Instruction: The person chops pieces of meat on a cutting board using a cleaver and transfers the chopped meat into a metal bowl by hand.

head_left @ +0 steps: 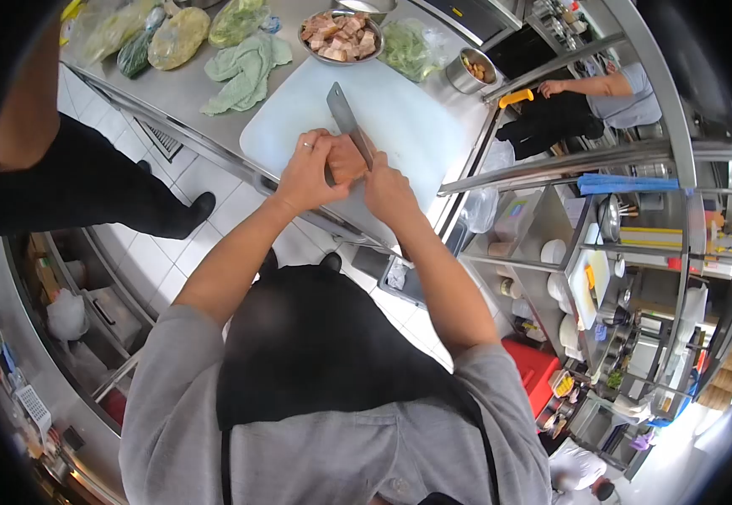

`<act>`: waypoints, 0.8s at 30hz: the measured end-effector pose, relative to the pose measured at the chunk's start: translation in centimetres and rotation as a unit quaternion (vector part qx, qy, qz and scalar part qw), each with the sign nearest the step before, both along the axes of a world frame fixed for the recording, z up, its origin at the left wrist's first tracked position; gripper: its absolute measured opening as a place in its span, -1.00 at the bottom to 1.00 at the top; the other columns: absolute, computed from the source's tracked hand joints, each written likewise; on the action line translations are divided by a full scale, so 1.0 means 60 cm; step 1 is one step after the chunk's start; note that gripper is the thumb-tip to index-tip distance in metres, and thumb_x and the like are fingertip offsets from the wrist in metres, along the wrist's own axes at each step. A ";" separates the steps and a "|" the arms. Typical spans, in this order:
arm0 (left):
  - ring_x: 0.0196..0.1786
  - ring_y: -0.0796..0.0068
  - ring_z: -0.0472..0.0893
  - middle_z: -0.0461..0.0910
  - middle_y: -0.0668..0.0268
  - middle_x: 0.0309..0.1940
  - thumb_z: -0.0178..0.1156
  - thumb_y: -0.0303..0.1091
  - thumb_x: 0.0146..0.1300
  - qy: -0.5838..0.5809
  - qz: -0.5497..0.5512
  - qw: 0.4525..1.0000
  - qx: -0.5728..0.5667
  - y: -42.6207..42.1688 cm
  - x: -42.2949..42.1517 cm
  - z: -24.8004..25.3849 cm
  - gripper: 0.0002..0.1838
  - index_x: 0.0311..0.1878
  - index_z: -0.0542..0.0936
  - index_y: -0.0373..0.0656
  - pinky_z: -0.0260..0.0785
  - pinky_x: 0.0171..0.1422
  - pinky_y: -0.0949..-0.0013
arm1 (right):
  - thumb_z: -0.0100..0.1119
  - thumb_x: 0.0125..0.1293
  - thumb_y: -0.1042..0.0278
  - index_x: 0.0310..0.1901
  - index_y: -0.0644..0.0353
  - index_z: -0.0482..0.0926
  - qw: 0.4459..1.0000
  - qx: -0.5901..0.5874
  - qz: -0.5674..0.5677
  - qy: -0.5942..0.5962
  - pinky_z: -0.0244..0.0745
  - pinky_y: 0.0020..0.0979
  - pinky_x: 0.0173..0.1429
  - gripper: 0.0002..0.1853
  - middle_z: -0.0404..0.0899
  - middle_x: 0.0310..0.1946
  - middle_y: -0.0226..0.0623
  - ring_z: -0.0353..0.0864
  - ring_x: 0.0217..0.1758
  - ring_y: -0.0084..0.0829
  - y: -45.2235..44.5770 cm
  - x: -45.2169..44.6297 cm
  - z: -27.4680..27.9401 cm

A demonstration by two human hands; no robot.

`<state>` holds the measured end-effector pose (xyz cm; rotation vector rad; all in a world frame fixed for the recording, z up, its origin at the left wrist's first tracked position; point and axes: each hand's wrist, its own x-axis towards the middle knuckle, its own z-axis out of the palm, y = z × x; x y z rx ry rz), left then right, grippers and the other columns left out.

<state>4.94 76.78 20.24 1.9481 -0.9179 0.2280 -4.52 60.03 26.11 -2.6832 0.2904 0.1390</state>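
Observation:
My right hand (389, 192) is closed round the handle of a broad-bladed knife (342, 111), whose blade points away from me over the white cutting board (290, 109). Beside the blade, a piece of pinkish meat (347, 160) lies at the board's near edge. My left hand (305, 174), with a ring on one finger, holds the meat from the left. Beyond the board stands a metal bowl of cut meat chunks (341, 38). A crumpled green cloth (246, 71) lies left of the board.
Bagged vegetables (179, 38) lie at the counter's back left, and bagged greens (408, 49) beside a metal pot (470, 71) at the right. A co-worker's arm and dark-clad leg (122, 181) are at left. Another person (627, 97) is beyond the metal rack (551, 168).

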 end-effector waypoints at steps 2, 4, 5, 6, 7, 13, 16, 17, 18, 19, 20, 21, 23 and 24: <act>0.28 -0.08 0.39 0.38 0.02 0.17 0.52 -0.19 -0.16 -0.001 0.008 1.000 -0.002 -0.001 0.008 0.008 -0.20 0.21 0.45 -0.17 0.43 0.33 0.06 | 0.04 0.48 0.38 0.01 0.38 0.27 1.000 -0.010 0.009 0.004 0.54 0.25 -0.01 -0.73 0.64 -0.37 0.39 0.69 -0.22 0.35 -0.006 -0.004 0.008; 0.26 -0.08 0.39 0.37 0.03 0.16 0.52 -0.19 -0.17 0.004 0.015 1.000 -0.017 0.000 0.003 0.006 -0.22 0.18 0.45 -0.18 0.43 0.32 0.06 | 0.01 0.50 0.38 0.02 0.37 0.26 0.999 -0.022 -0.003 0.037 0.52 0.27 -0.02 -0.74 0.64 -0.37 0.39 0.67 -0.23 0.39 -0.016 -0.036 0.025; 0.25 -0.09 0.38 0.37 0.03 0.16 0.52 -0.20 -0.17 -0.004 0.014 1.000 -0.022 0.001 0.003 0.003 -0.23 0.17 0.45 -0.19 0.43 0.31 0.05 | 0.00 0.51 0.38 0.03 0.37 0.25 0.998 -0.026 -0.007 0.060 0.51 0.28 -0.03 -0.75 0.63 -0.38 0.40 0.66 -0.24 0.40 -0.018 -0.055 0.031; 0.25 -0.10 0.38 0.36 0.04 0.16 0.52 -0.20 -0.17 -0.010 0.010 1.000 -0.025 0.002 0.007 0.001 -0.24 0.16 0.44 -0.19 0.43 0.31 0.05 | -0.01 0.52 0.38 0.03 0.37 0.25 0.998 -0.015 -0.009 0.058 0.50 0.29 -0.04 -0.75 0.63 -0.39 0.40 0.65 -0.25 0.42 -0.012 -0.064 0.052; 0.24 -0.10 0.38 0.36 0.04 0.16 0.52 -0.20 -0.17 -0.019 0.007 0.999 -0.028 0.004 0.011 -0.002 -0.24 0.15 0.44 -0.20 0.43 0.31 0.04 | -0.02 0.52 0.38 0.03 0.37 0.24 0.999 -0.005 -0.011 0.053 0.50 0.29 -0.05 -0.75 0.63 -0.39 0.40 0.64 -0.26 0.43 -0.001 -0.061 0.089; 0.24 -0.12 0.36 0.34 0.02 0.16 0.48 -0.18 -0.17 0.013 0.006 1.000 0.003 0.002 0.009 -0.001 -0.25 0.13 0.43 -0.24 0.43 0.30 0.02 | -0.04 0.55 0.36 0.01 0.34 0.28 0.997 -0.021 -0.029 0.067 0.47 0.28 -0.10 -0.79 0.62 -0.45 0.34 0.64 -0.26 0.43 0.029 -0.056 0.174; 0.24 -0.11 0.35 0.34 0.02 0.16 0.45 -0.17 -0.15 0.004 0.004 1.000 0.004 0.002 0.013 -0.003 -0.25 0.15 0.43 -0.25 0.43 0.29 0.02 | -0.03 0.53 0.39 -0.05 0.36 0.29 0.997 -0.035 -0.013 0.069 0.50 0.25 -0.16 -0.81 0.61 -0.49 0.32 0.65 -0.31 0.39 0.035 -0.057 0.186; 0.23 -0.11 0.36 0.34 0.02 0.15 0.45 -0.17 -0.15 0.005 0.002 1.000 0.003 0.002 0.012 -0.003 -0.25 0.15 0.44 -0.26 0.43 0.29 0.02 | -0.02 0.52 0.41 -0.07 0.37 0.29 0.997 -0.040 -0.005 0.067 0.52 0.24 -0.19 -0.82 0.60 -0.51 0.33 0.65 -0.35 0.38 0.038 -0.058 0.188; 0.22 -0.10 0.36 0.35 0.03 0.15 0.44 -0.18 -0.15 0.006 0.000 1.000 0.002 0.002 0.013 0.000 -0.25 0.16 0.44 -0.26 0.43 0.29 0.03 | -0.02 0.51 0.42 -0.08 0.37 0.30 0.996 -0.044 -0.003 0.074 0.53 0.24 -0.19 -0.83 0.60 -0.51 0.32 0.66 -0.35 0.38 0.041 -0.059 0.190; 0.21 -0.10 0.36 0.35 0.03 0.15 0.44 -0.18 -0.15 0.007 -0.001 1.000 0.002 0.003 0.013 0.003 -0.25 0.17 0.44 -0.26 0.43 0.29 0.03 | -0.01 0.51 0.42 -0.09 0.37 0.30 0.996 -0.048 -0.001 0.081 0.53 0.23 -0.20 -0.83 0.60 -0.52 0.31 0.66 -0.36 0.37 0.043 -0.059 0.192; 0.21 -0.10 0.36 0.35 0.03 0.15 0.45 -0.19 -0.16 0.019 -0.002 1.000 -0.001 0.003 0.012 0.005 -0.25 0.17 0.45 -0.24 0.42 0.30 0.02 | -0.01 0.50 0.43 -0.10 0.37 0.31 0.995 -0.052 0.001 0.088 0.53 0.22 -0.20 -0.84 0.60 -0.52 0.30 0.66 -0.36 0.37 0.046 -0.059 0.193; 0.22 -0.10 0.36 0.35 0.03 0.15 0.46 -0.20 -0.17 0.031 -0.004 0.999 -0.004 0.003 0.012 0.007 -0.25 0.17 0.47 -0.22 0.41 0.31 0.02 | -0.01 0.50 0.44 -0.09 0.38 0.30 0.994 -0.052 0.004 0.095 0.54 0.22 -0.20 -0.84 0.61 -0.52 0.30 0.66 -0.36 0.36 0.047 -0.058 0.196; 0.22 -0.09 0.36 0.36 0.04 0.15 0.46 -0.21 -0.18 0.048 -0.007 0.999 -0.004 0.002 0.011 0.007 -0.25 0.17 0.48 -0.21 0.40 0.32 0.02 | -0.02 0.49 0.46 -0.09 0.38 0.29 0.993 -0.052 0.007 0.109 0.55 0.22 -0.19 -0.84 0.61 -0.51 0.30 0.67 -0.36 0.36 0.049 -0.056 0.200; 0.22 -0.09 0.36 0.36 0.04 0.15 0.46 -0.21 -0.17 0.052 -0.008 0.999 -0.001 0.002 0.012 0.008 -0.25 0.17 0.49 -0.21 0.41 0.31 0.02 | -0.03 0.47 0.48 -0.08 0.39 0.28 0.992 -0.054 0.009 0.118 0.56 0.22 -0.18 -0.85 0.61 -0.50 0.31 0.67 -0.35 0.36 0.049 -0.054 0.201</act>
